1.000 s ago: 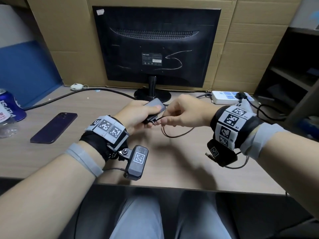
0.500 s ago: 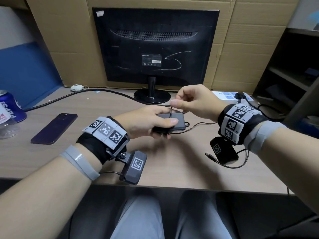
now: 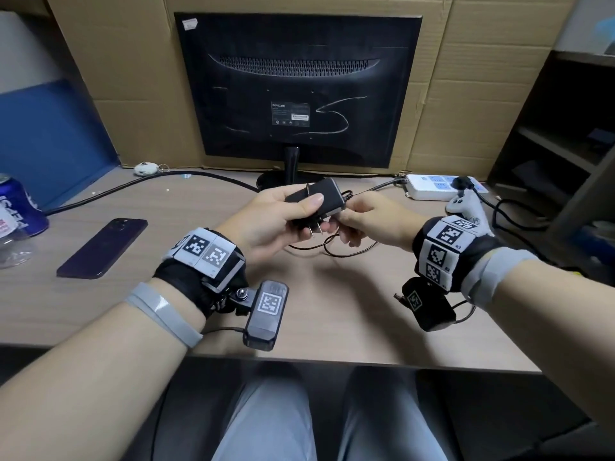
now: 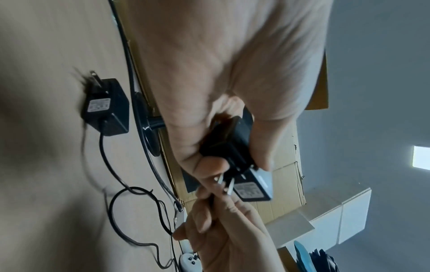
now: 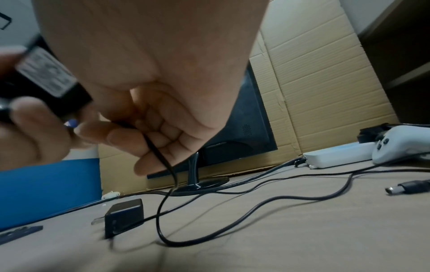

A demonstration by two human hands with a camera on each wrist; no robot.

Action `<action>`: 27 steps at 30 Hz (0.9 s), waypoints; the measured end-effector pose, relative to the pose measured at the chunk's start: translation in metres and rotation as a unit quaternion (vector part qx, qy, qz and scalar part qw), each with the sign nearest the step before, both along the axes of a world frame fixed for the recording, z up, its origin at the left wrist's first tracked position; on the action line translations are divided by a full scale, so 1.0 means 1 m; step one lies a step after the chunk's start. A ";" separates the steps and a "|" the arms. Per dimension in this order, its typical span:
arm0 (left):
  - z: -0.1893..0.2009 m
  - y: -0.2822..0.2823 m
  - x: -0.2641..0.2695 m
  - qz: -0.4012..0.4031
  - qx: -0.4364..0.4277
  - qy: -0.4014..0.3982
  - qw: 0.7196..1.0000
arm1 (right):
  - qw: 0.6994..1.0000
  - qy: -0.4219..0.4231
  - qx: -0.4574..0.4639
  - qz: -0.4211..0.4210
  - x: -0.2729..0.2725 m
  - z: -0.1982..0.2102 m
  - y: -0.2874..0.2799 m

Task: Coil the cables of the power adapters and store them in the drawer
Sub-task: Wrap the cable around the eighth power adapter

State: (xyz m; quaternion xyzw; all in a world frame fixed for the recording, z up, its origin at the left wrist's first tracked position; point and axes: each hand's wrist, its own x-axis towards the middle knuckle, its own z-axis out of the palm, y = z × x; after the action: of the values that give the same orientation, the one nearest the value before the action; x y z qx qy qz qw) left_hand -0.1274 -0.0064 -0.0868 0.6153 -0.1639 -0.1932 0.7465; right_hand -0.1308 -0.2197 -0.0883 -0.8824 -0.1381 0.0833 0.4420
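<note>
A black power adapter (image 3: 316, 202) is gripped in the left hand (image 3: 276, 221) above the worktop (image 3: 332, 311), prongs toward the person; its thin cable (image 5: 160, 156) is pinched by the right hand (image 3: 372, 221). Winding appears barely begun: most cable lies loose. A second adapter (image 4: 106, 106) lies uncoiled; no drawer is seen.

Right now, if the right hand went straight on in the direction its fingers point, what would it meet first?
The right hand points toward the left hand, which grips the power adapter. It would likely meet the adapter's prongs first, then the left hand's fingers. The gap looks very small, though depth is unclear.
</note>
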 end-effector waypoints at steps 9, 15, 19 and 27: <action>-0.017 -0.003 0.012 0.081 0.103 -0.017 0.991 | 0.962 -0.150 -0.223 0.047 -0.012 0.022 0.009; -0.015 -0.001 0.017 0.144 0.220 -0.095 0.960 | 0.979 -0.176 -0.103 0.026 -0.006 0.022 -0.003; -0.020 -0.001 0.014 0.032 0.210 -0.067 0.975 | 0.955 -0.273 -0.117 0.004 0.001 0.021 -0.007; -0.015 -0.006 0.000 -0.056 0.184 -0.077 0.978 | 0.969 -0.237 -0.038 -0.066 0.006 0.011 -0.014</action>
State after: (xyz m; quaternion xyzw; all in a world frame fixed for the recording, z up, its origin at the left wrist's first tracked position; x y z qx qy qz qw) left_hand -0.1279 -0.0124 -0.1020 0.7452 -0.2169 -0.2138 0.5932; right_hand -0.1249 -0.2333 -0.0769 -0.9005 -0.1771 -0.1519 0.3670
